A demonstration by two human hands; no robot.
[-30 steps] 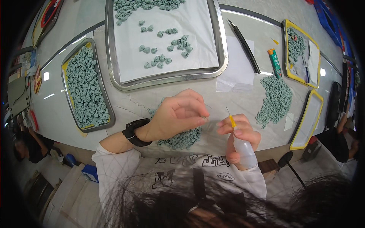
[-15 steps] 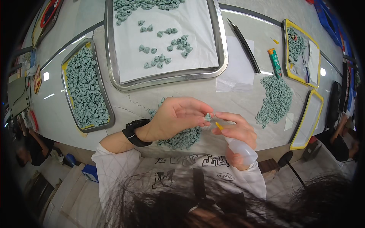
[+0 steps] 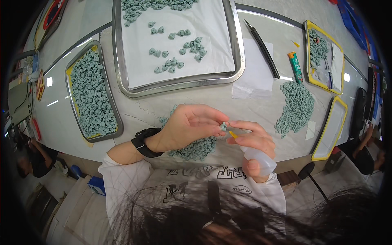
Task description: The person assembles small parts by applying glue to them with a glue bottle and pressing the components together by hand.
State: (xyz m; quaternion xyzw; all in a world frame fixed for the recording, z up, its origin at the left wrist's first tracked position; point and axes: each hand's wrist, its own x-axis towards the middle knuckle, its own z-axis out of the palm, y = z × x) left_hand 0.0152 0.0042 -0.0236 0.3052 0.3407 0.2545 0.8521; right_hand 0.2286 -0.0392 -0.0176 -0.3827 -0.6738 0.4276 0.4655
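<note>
1. Many grey-green pieces fill the narrow tray (image 3: 92,96) at left, seemingly still waiting.
2. Some twenty pieces lie spread on the paper of the big steel tray (image 3: 241,49), probably finished.
3. Left hand (image 3: 192,124) pinches one small piece (image 3: 223,127) over the desk (image 3: 212,96).
4. Right hand (image 3: 253,143) grips a squeeze bottle (image 3: 257,157), its yellow tip just beside that piece.

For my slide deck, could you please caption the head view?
Left hand pinches a small teal piece against the yellow nozzle of a squeeze bottle in the right hand.
</note>
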